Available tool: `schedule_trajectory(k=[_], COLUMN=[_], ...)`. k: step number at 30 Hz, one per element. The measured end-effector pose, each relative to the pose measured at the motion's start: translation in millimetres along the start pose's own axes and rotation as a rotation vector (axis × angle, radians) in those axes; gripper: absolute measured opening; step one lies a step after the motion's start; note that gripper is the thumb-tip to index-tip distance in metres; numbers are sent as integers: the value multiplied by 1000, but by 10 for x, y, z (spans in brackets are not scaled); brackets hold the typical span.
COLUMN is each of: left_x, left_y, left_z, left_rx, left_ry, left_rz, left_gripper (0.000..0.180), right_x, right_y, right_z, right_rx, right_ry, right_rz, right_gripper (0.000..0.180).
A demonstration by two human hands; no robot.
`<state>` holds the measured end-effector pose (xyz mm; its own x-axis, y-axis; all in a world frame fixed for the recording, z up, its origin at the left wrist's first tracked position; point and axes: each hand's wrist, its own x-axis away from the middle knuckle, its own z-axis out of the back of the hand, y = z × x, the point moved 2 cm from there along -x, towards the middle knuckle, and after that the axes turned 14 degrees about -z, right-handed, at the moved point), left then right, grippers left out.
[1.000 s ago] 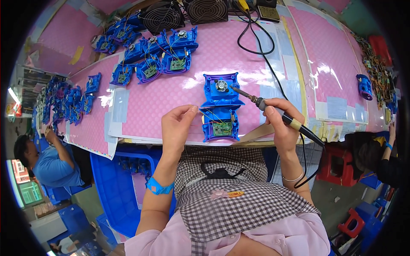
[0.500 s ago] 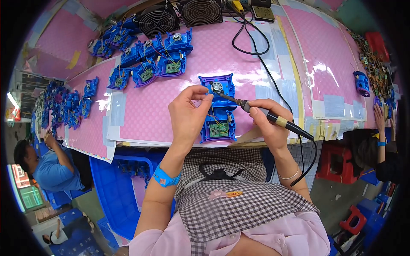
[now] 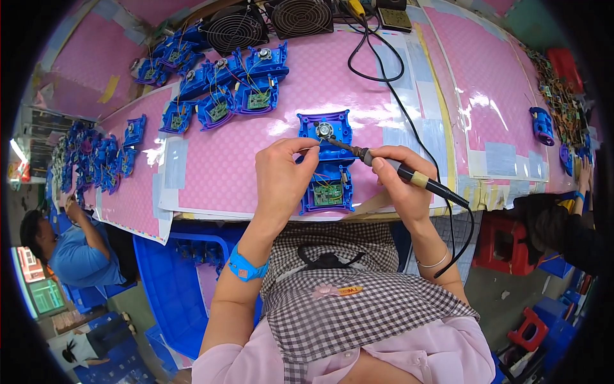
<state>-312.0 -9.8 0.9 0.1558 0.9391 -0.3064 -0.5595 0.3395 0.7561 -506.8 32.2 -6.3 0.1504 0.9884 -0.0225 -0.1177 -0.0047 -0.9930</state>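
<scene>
From here it looks like soldering at the speaker [image 3: 325, 130], which sits in the upper half of the opened blue casing [image 3: 334, 171] on the pink table [image 3: 236, 160], right in front of the worker. The left hand [image 3: 284, 173] pinches what seems a thin wire [image 3: 310, 148] between thumb and finger; the right hand [image 3: 407, 185] is closed round a soldering iron [image 3: 400, 169], its tip by the speaker's near edge. I'd say the next move calls for keeping both steady. A second ago the left hand was off beside the casing and the tip was at the speaker's right side

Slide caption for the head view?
Right grip holding a soldering iron near the speaker in a blue housing, left grip close by.
</scene>
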Motion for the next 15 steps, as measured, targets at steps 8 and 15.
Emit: schedule_trajectory(k=[8,15], left_x=[-9,-25], left_y=[-21,-42], left_z=[-17,-11], left_rx=[35,32], left_ry=[7,7], left_rz=[-25,-51], left_gripper=[15,14], right_x=[0,29], right_y=[-35,-32], right_z=[50,209], right_rx=[0,-86], right_ry=[27,141], right_rz=[49,14], right_gripper=[16,19])
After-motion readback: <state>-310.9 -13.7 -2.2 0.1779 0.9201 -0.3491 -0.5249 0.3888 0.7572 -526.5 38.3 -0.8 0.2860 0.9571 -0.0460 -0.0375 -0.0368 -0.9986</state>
